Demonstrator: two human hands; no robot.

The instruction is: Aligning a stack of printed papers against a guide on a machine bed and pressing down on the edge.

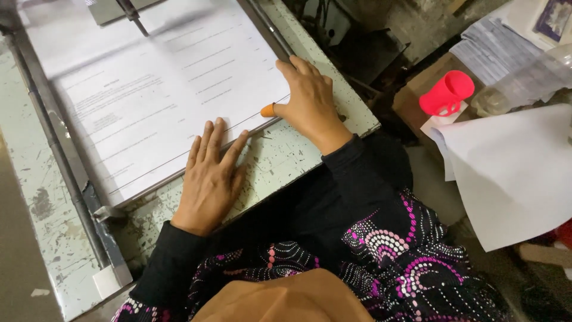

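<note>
Flat printed paper stack (white)

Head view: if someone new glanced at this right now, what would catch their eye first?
Probably the broad stack of white printed paper sheets lying on the worn, paint-chipped pale green metal table, with both hands flat at its near edge. The right hand wears an orange rubber thumb cover at the sheet's corner; the left hand rests beside it. At the right, a bright pink plastic cup stands out among loose papers.
</note>
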